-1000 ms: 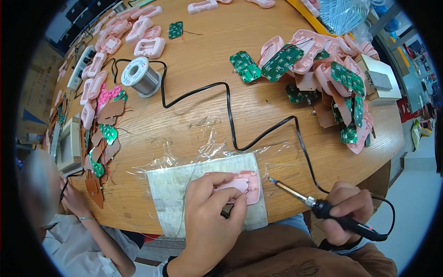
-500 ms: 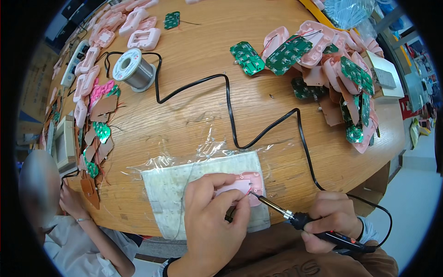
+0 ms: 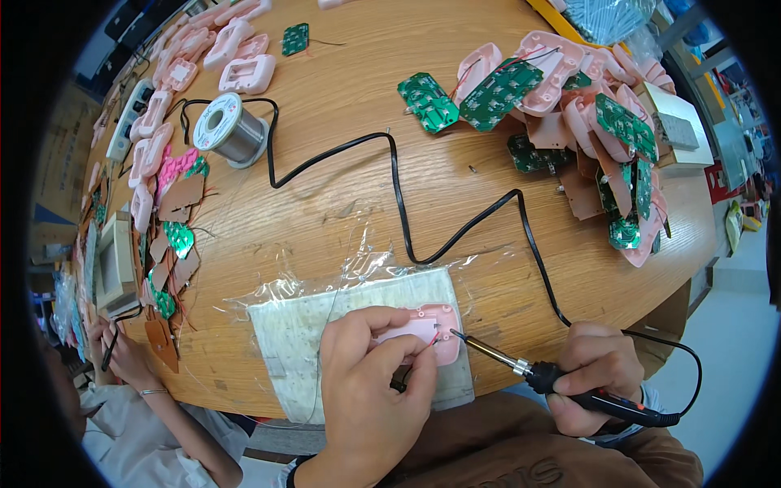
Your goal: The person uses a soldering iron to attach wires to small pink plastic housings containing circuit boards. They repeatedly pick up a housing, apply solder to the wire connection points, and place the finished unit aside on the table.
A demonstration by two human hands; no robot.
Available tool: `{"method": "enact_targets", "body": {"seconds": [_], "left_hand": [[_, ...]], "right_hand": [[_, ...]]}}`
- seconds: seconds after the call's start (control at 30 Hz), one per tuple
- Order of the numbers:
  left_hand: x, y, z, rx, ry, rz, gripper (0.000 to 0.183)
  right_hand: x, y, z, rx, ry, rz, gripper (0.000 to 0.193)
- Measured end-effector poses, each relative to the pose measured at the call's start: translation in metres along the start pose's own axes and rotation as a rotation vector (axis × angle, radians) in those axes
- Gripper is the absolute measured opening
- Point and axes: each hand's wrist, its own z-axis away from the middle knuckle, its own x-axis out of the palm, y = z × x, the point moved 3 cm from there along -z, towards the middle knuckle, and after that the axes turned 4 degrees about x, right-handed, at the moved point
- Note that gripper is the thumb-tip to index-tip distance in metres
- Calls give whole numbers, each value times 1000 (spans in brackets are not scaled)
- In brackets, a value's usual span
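Note:
A pink plastic shell lies over the pale, stained mat in front of me. My left hand is closed over its left part, one finger along the upper edge and the fingertips pinched beside a thin red wire. A flat whitish piece sits inside the shell, partly covered by my fingers. In my right hand is a soldering iron with a black handle, gripped like a pen. Its tip points left and stands just off the shell's right edge, apart from the wire.
A solder wire spool stands at the far left. The iron's black cord zigzags across the table. Green circuit boards and pink shells pile up at the right; more line the left. Another person's hand is at the left edge.
The soldering iron has drawn back to the right, its tip leaving the wire in the shell. My left hand keeps its hold. The other person's head has moved away to the left.

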Motion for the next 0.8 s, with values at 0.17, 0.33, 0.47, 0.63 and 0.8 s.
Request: {"method": "enact_targets", "body": {"seconds": [0.17,0.33,0.47,0.63,0.8], "left_hand": [[0,1,0,-4,-9,-1,7],[-1,1,-1,-26,-14,11,6],[-1,1,-1,-23,-15,4,7],[0,0,-1,-25,-18,14,7],[2,-1,-2,-45,-26,37,7]], "right_hand": [[-1,0,-1,-1,14,-10,25],[-1,1,-1,4,38,-6,25],[-2,1,-2,16,33,-6,25],[-2,1,-3,6,24,-9,25],[-2,1,-3,10,38,-24,25]]}}
